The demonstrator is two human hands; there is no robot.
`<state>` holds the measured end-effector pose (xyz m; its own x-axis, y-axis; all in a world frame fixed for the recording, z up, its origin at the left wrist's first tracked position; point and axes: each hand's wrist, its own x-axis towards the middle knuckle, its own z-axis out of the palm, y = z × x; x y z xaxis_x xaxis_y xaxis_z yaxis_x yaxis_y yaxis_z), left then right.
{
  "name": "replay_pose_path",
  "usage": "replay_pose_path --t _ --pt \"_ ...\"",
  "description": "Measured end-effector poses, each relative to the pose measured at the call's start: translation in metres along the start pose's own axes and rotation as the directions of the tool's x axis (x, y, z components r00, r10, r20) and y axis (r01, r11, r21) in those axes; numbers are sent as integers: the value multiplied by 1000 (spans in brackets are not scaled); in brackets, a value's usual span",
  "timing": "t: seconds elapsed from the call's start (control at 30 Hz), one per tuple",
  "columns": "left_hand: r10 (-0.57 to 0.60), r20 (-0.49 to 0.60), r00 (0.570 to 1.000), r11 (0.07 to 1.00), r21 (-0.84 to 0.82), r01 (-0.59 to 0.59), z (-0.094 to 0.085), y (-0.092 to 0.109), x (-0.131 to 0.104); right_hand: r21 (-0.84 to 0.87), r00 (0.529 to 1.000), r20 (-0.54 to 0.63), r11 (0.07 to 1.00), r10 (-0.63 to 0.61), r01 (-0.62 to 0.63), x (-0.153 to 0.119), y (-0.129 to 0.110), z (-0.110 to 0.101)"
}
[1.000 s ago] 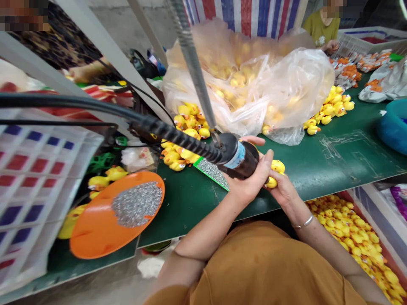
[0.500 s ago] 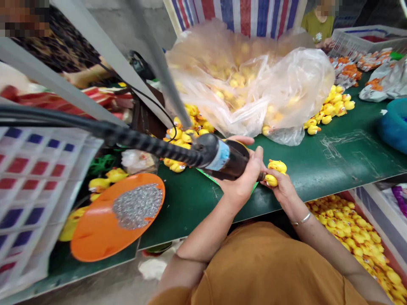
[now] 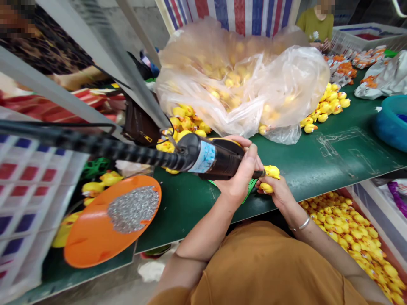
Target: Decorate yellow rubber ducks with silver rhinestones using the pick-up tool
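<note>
My left hand [image 3: 238,181] is wrapped round a black electric screwdriver [image 3: 226,161] with a blue label, which lies nearly level, its tip pointing right. In my right hand [image 3: 282,193] is a yellow toy duck [image 3: 271,171], held against the tip. A second yellow rounded part [image 3: 266,188] shows just below it; I cannot tell whether the two are one toy. Under my left hand a green perforated piece [image 3: 249,191] lies on the green table [image 3: 187,216]. My fingers hide the contact between tip and duck.
An orange dish [image 3: 85,237] of small silver pieces, apparently screws, lies left. Behind are a plastic bag [image 3: 244,84] of ducks and loose ducks [image 3: 332,101]. A blue basin [image 3: 391,127] stands right, a bin of ducks [image 3: 352,237] below. A co-worker [image 3: 316,27] sits at the back.
The screwdriver and both hands have shifted slightly left in the view, along with the whole scene. The duck has turned a little at the tip. Both hands keep their hold.
</note>
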<state>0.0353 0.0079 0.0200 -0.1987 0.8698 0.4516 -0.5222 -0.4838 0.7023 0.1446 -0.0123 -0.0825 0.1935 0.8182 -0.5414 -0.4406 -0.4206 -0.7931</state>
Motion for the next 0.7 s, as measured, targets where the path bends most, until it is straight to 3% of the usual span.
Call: replay_pose_path --t 0.43,0.7 --pt "22 52 998 1000 -23 -21 -1 -7 -3 -15 1000 25 1000 14 -14 -5 1 2" --pt "-5 -38 999 999 -42 3 3 -2 -3 34 975 86 978 203 -207 -4 -1 -1"
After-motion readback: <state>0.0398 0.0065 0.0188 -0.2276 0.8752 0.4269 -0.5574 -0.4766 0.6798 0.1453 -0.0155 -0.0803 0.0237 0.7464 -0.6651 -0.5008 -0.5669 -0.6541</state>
